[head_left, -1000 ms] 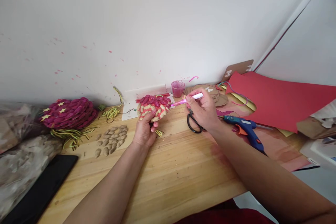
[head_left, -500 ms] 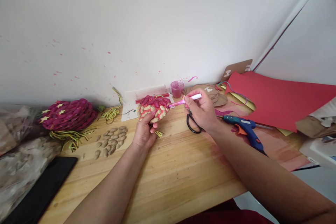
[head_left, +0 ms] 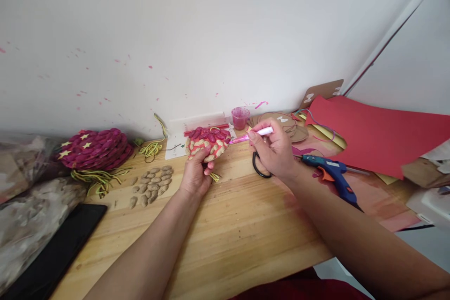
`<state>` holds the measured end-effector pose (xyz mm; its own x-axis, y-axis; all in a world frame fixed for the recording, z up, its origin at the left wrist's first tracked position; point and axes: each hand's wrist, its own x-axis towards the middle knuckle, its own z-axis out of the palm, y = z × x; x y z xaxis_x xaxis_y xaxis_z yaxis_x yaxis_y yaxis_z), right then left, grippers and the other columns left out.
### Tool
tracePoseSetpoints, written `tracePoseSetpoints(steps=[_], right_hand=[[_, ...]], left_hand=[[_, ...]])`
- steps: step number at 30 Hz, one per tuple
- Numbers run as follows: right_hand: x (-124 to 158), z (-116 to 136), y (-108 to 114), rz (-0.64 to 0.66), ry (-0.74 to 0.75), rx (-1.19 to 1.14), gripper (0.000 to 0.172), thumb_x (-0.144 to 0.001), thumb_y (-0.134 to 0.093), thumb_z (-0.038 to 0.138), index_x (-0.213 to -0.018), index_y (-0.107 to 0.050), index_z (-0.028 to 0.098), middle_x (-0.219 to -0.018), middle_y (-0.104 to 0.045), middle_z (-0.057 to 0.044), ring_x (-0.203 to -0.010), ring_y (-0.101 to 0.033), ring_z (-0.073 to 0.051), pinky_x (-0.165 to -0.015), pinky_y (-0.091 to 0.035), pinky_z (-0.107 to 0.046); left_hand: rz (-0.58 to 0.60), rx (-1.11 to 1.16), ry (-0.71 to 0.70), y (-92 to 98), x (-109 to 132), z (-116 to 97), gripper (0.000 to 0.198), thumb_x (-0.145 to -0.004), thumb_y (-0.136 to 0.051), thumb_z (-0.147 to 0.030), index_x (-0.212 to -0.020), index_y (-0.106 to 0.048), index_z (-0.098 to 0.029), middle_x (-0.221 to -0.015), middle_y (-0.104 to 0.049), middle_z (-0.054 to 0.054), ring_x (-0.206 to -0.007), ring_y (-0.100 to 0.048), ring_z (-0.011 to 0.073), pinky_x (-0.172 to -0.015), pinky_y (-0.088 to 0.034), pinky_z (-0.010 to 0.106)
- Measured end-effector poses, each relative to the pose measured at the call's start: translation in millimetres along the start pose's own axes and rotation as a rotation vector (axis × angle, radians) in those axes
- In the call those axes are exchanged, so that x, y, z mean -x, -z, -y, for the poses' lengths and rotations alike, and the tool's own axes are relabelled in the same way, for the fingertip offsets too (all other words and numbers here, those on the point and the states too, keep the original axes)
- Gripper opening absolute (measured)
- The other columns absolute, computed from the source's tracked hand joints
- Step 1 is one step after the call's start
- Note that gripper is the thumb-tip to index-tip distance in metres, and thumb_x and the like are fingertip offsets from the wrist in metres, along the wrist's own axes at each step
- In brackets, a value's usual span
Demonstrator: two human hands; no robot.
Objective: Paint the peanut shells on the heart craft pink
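**A:** What have you got hold of?

**B:** One shell ball [head_left: 208, 143]. My left fingers [head_left: 197, 159] are curled shut under its lower half and hold it up over the far part of the counter [head_left: 239, 229]. My right fingers [head_left: 262, 143] are pinched tight on one brush [head_left: 258, 133]. Its pink tip touches the ball's right side.

**A:** How much of it is painted?

**B:** About half, I'd judge. The top shells are red-pink. The rows lower down, nearest my left fingers, are bare tan, so those are left to do.

**A:** And round about?

**B:** One paint cup [head_left: 240, 117] stands just beyond the brush tip, by the wall. One pair of scissors [head_left: 260, 168] lies right under my right fingers, and one glue gun [head_left: 328, 173] is just to their right. A red sheet [head_left: 379, 131] lies farther out that way. Left of my left fingers there are loose shells [head_left: 151, 185] on the counter, roughly fifteen, too bunched to count exactly. Well beyond them sits one fully red dome [head_left: 94, 148]. I can count four yellow stars on it, and yellow-green cord [head_left: 96, 179] trails out beneath.
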<state>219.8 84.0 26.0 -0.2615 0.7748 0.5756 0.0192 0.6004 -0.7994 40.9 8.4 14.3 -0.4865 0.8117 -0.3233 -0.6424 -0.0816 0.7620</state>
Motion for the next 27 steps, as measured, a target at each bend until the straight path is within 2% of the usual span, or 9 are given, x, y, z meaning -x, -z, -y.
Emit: tracePoseSetpoints(steps=[6,11,14,17,27], right_hand=[[5,12,-3,0.04,0.22,0.196,0.011,-0.096,-0.066,0.033,-0.096,-0.06,0.025,-0.083,-0.067,-0.001,-0.068,-0.058,-0.014,-0.063,-0.044,-0.029],[6,15,-4,0.103,0.3,0.318,0.006,-0.097,-0.063,0.028,-0.095,-0.059,0.025,-0.088,-0.07,-0.003,-0.074,-0.062,-0.017,-0.071,-0.048,-0.031],[5,15,-2,0.077,0.366,0.363,0.006,-0.096,-0.065,0.025,-0.095,-0.058,0.025,-0.089,-0.071,-0.003,-0.078,-0.064,-0.018,-0.074,-0.049,-0.032],[5,16,-1,0.042,0.377,0.363,0.009,-0.095,-0.067,0.023,-0.094,-0.058,0.025,-0.087,-0.07,-0.002,-0.078,-0.065,-0.017,-0.073,-0.049,-0.031],[3,9,-4,0.073,0.422,0.352,0.009,-0.095,-0.066,0.021,-0.094,-0.057,0.022,-0.084,-0.069,-0.001,-0.076,-0.065,-0.016,-0.07,-0.049,-0.028]], left_hand=[[-0.023,-0.001,-0.058,-0.9,1,3,0.028,-0.057,-0.083,-0.02,-0.071,-0.061,-0.013,-0.06,-0.062,-0.003,-0.036,-0.043,0.0021,-0.029,-0.018,0.012],[-0.03,-0.035,-0.126,-1.9,3,7,0.031,-0.054,-0.086,-0.023,-0.072,-0.063,-0.013,-0.061,-0.065,-0.002,-0.036,-0.047,0.0041,-0.029,-0.021,0.014],[-0.042,-0.051,-0.162,-0.3,2,9,0.034,-0.053,-0.088,-0.026,-0.073,-0.064,-0.013,-0.062,-0.067,-0.001,-0.036,-0.048,0.0052,-0.029,-0.022,0.014],[-0.042,-0.052,-0.17,1.7,1,10,0.034,-0.052,-0.088,-0.027,-0.071,-0.063,-0.014,-0.06,-0.066,-0.001,-0.035,-0.049,0.0056,-0.029,-0.021,0.014],[0.019,-0.056,-0.176,-0.2,6,10,0.037,-0.052,-0.088,-0.031,-0.074,-0.064,-0.014,-0.062,-0.068,0.0,-0.037,-0.05,0.0065,-0.03,-0.024,0.014]])
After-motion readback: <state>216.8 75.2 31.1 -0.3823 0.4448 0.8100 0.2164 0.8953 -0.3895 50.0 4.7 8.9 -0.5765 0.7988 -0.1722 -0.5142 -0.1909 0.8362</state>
